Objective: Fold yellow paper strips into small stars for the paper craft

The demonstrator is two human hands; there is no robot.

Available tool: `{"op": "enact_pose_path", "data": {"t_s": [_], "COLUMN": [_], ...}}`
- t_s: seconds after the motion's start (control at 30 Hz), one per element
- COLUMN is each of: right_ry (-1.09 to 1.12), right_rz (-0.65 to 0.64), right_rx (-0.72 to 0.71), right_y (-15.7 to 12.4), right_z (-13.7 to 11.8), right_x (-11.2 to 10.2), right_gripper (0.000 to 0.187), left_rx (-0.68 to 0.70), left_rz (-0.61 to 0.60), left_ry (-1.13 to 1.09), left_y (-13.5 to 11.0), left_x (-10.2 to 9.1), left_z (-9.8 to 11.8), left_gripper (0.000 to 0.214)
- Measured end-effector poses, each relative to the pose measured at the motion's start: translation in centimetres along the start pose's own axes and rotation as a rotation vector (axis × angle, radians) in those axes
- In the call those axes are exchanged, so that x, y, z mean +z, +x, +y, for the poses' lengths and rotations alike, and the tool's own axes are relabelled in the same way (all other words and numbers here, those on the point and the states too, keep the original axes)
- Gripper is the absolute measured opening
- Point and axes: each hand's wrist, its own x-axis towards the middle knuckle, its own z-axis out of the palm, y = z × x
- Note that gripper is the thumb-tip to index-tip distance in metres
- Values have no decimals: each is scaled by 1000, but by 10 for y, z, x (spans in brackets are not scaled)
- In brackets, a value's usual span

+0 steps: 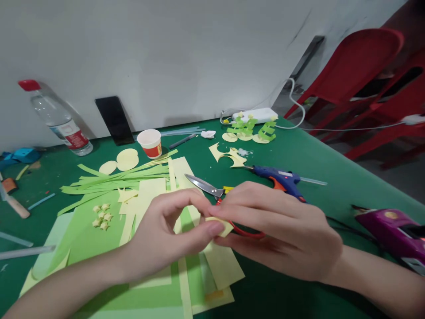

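A small piece of pale yellow paper [227,227] is pinched between my two hands over the work pile. My left hand [169,230] holds it with thumb and forefinger. From the other side, the fingers of my right hand [282,230] close on it and partly cover it. Beneath my hands lie scissors [207,186] with red handles, mostly hidden by my right hand. Sheets of green paper [99,252] and yellow paper [152,190] spread under my left hand. On the green sheet sits a cluster of small folded paper stars [102,216].
Green paper strips [109,181], a paper cup [150,142], a phone [114,120] and a bottle [63,119] stand or lie behind. To the right are a blue glue gun [282,177], a purple tool [392,235] and paper pieces with green curls [244,128].
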Motion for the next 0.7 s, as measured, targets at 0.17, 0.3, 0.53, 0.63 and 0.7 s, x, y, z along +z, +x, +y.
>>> {"op": "enact_pose_path", "data": {"t_s": [0.17,0.3,0.53,0.63,0.7], "right_ry": [50,58,4,-12,-24], "right_rz": [44,31,22,23,25], "right_rx": [43,38,27,17,7], "right_y": [3,3,3,3,3], "right_z": [1,2,3,2,1], "right_x": [-2,-1,-2,-3,-3], "right_gripper": [16,16,14,16,16], "left_rx": [-62,-53,-69,-84,-95], "left_rz": [-49,-74,-97,-87,-77], "left_ry": [-2,7,27,37,48], "left_y": [0,1,0,0,0], "left_x": [-7,-11,-12,-11,-11], "left_z": [8,10,11,12,12], "left_gripper": [6,5,4,2,6]}}
